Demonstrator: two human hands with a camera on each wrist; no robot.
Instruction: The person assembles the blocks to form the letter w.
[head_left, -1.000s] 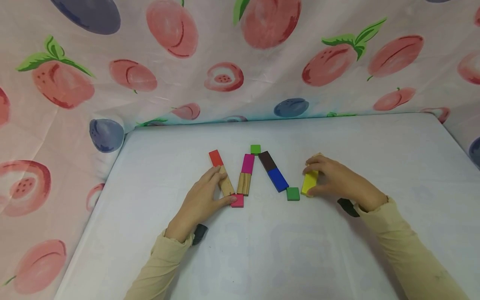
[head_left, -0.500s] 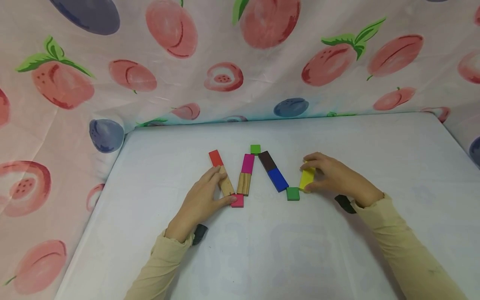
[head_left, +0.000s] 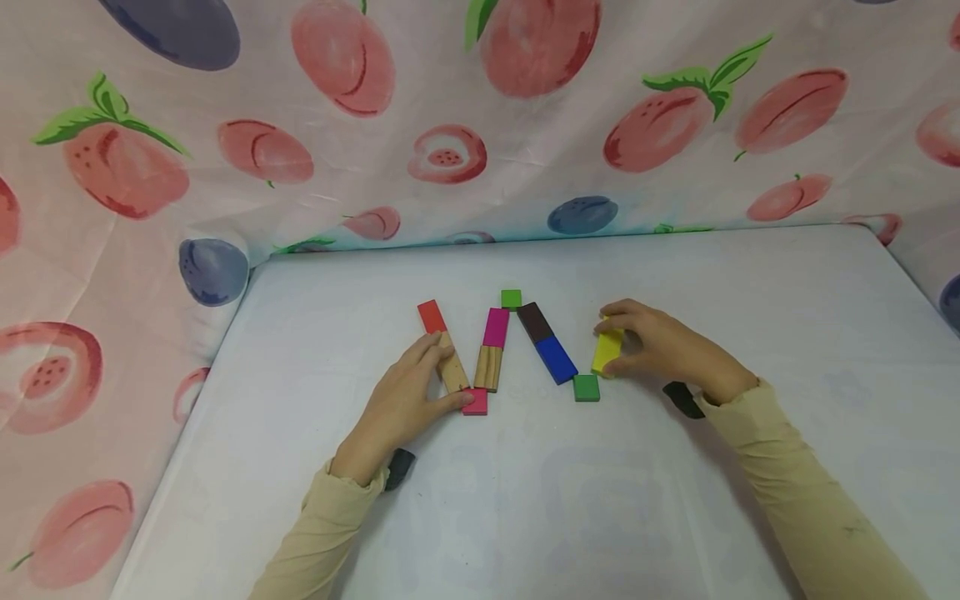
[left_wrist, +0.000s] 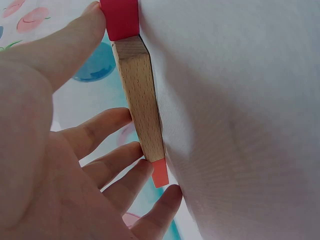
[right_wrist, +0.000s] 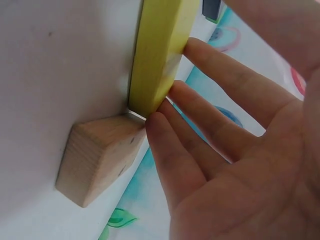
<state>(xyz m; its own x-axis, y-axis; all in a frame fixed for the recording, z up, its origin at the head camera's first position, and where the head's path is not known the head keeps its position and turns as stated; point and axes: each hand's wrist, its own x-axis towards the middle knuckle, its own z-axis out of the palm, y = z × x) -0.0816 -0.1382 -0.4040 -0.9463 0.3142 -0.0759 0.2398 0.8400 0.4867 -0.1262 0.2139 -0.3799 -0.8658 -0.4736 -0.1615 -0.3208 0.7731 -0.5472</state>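
Observation:
My left hand (head_left: pixel 396 404) lies beside the left row, its thumb on a pink square block (head_left: pixel 476 402) and its fingertips against a plain wooden block (left_wrist: pixel 139 100). A red block (head_left: pixel 432 316) extends that row at its far end. With thumb and fingertips, my right hand (head_left: pixel 667 346) holds a yellow block (head_left: pixel 609 350) on edge by its long side. Another wooden block (right_wrist: pixel 102 155) sits at the yellow block's far end in the right wrist view, mostly hidden by the fingers from the head. Just left of the yellow block's near end lies a green square block (head_left: pixel 587 388).
Between the hands, a magenta block (head_left: pixel 496 327) and a striped wooden block (head_left: pixel 488 368) form one slanted row. A dark brown block (head_left: pixel 534 322) and a blue block (head_left: pixel 556 360) form another. A light green square (head_left: pixel 511 299) tops them. Fruit-print cloth (head_left: pixel 525 167) hangs behind the white table (head_left: pixel 525 500).
My right hand has slid the yellow block leftward and slightly away from me, bringing it close to the green square. The left hand and the other visible blocks stay put.

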